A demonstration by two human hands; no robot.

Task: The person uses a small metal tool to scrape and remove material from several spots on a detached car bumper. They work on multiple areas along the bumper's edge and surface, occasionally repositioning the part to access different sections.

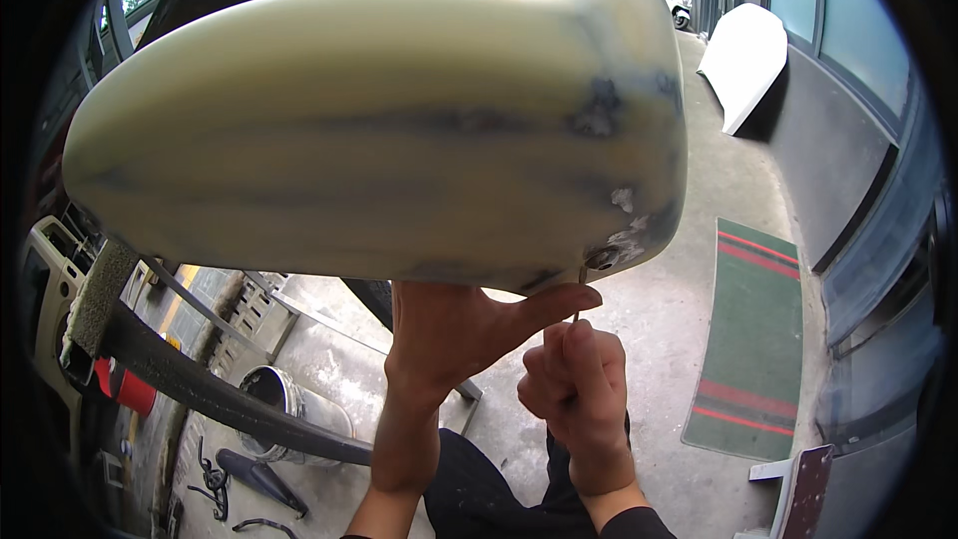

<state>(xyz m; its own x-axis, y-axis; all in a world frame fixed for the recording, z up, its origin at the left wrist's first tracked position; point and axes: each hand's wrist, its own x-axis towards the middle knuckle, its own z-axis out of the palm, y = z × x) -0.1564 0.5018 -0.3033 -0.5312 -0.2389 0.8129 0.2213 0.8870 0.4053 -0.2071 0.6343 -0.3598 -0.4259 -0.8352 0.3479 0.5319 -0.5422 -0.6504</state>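
Observation:
A large curved vehicle body panel (349,140), cream with dark sanded-through patches, fills the upper view. At its lower right corner is a small dark hole (602,258) with whitish, chipped patches around it. My left hand (449,324) grips the panel's lower edge from below. Its thumb stretches right along the edge, while the other fingers are hidden behind the panel. Just beneath the hole, my right hand (579,379) is closed in a fist around a thin metal rod (581,284), which points up to the panel's edge beside my left thumb. The rod's lower part is hidden in the fist.
A padded black support bar (220,394) runs under the panel at left. A white bucket (319,421), a red container (130,389) and dark parts (261,479) stand or lie left. Right are a green mat (748,349), a white panel (743,60) against the wall and a small stool (803,494).

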